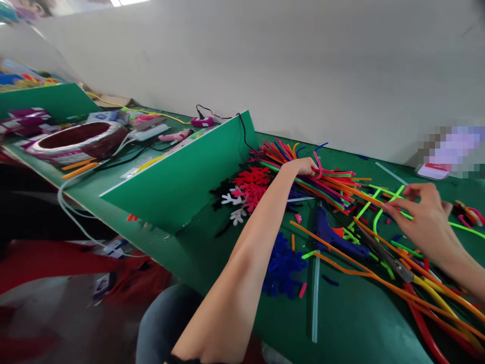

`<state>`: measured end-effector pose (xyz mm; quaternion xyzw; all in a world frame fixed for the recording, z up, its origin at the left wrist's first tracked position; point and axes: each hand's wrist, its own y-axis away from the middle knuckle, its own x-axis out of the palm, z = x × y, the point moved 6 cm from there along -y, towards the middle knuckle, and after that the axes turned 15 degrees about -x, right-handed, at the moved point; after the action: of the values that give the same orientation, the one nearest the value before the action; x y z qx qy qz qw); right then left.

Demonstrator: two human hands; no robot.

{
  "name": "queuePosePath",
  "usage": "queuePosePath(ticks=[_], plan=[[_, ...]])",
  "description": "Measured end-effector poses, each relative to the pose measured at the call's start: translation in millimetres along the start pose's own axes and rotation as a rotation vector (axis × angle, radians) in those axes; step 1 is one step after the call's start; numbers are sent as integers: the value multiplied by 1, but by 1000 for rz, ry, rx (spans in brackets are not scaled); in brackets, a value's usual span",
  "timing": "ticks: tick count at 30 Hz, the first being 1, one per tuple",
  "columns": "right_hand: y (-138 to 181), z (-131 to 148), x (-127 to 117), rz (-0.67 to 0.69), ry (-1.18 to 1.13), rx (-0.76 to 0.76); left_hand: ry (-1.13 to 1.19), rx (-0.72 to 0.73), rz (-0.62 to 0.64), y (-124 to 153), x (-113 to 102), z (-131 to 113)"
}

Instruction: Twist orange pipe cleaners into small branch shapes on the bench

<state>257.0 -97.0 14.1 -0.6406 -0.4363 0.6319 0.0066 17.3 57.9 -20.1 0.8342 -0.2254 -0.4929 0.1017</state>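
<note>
My left hand [303, 168] grips a thick bundle of multicoloured pipe cleaners [333, 184] lying on the green table [341, 316]. My right hand [424, 215] hovers to the right, its curled fingers and thumb at lime-green pipe cleaners [390, 207]; I cannot tell whether it holds one. Below the bundle lie a blue hot glue gun [333, 235] and a metal tool [386, 258], perhaps scissors. Long orange pipe cleaners [341, 265] cross the table. Red felt snowflake shapes [250, 187] lie left of my left hand.
A green board [178, 177] rises left of the bundle, with a power strip [146, 132] and a striped ring [76, 144] beyond it. A clear glue stick [315, 298] and blue fuzzy shapes [282, 268] lie near my left forearm. A white wall [303, 65] runs behind.
</note>
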Motion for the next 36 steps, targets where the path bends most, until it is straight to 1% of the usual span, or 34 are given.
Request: queuePosePath(ticks=[4,8,11,15,21,26,31,36], plan=[[8,1,-9,8,-1,-32,-64,17,-5,1,-1,-3],[3,11,-17,29,23,-98,-79,35,-46,0,-3,-4],[0,13,-21,33,63,-134,-90,42,-76,2,-4,-6],[0,10,-22,41,143,-168,-148,38,-62,4,-1,-8],[4,8,-26,88,196,-251,-229,50,-32,2,2,-7],[12,-1,-30,80,184,-262,-262,75,-15,0,4,-7],[16,-2,-29,145,199,-244,-257,97,-18,1,5,-8],[14,1,-33,115,180,-244,-248,112,-25,3,5,-8]])
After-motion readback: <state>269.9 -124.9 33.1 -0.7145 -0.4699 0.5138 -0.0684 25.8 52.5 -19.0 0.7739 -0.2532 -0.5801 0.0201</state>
